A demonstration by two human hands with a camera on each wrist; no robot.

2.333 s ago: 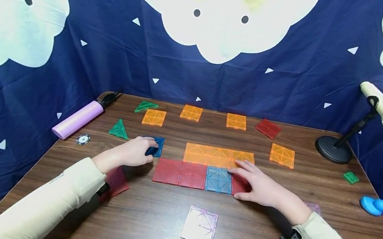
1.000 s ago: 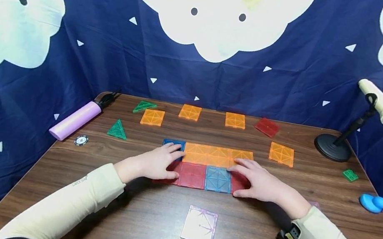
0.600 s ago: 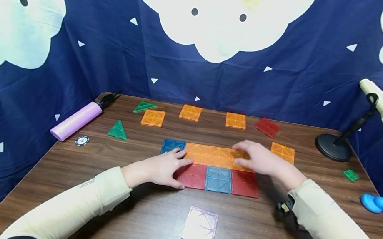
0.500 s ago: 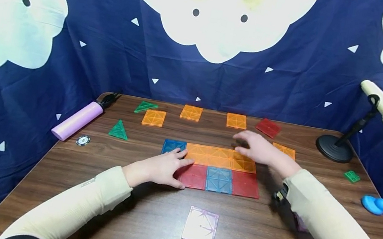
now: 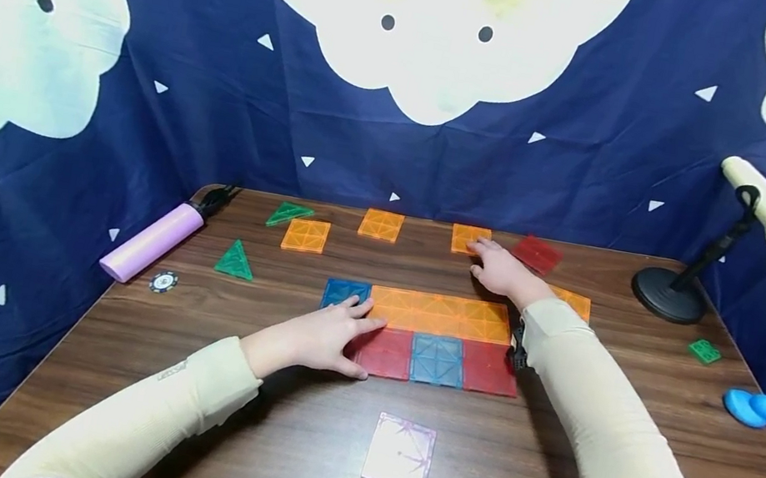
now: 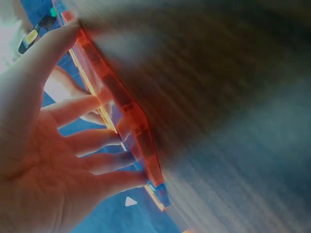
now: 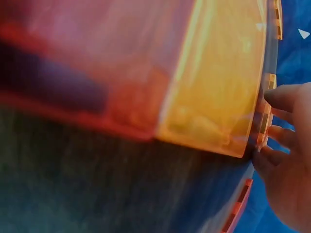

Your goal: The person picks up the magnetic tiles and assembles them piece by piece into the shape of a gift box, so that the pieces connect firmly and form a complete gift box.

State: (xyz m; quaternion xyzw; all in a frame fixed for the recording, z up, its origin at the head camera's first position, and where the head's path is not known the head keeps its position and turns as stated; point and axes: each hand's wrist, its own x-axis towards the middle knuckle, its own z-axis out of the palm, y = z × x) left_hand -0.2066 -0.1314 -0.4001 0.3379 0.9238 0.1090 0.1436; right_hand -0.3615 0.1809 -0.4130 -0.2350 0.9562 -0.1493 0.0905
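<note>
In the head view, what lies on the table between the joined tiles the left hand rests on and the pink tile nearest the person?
Nothing: between the joined tiles and the pink tile, the head view shows only bare table.

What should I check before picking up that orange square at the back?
1. Right hand at the far orange tile: ok, fingertips touch it.
2. Tile gripped: not ok, fingers only rest on it.
3. Left hand steadying the mat: ok, lies flat on its left end.
4. Mat tiles joined flush: ok.
5. Red tile clear of the orange one: ok, apart.
</note>
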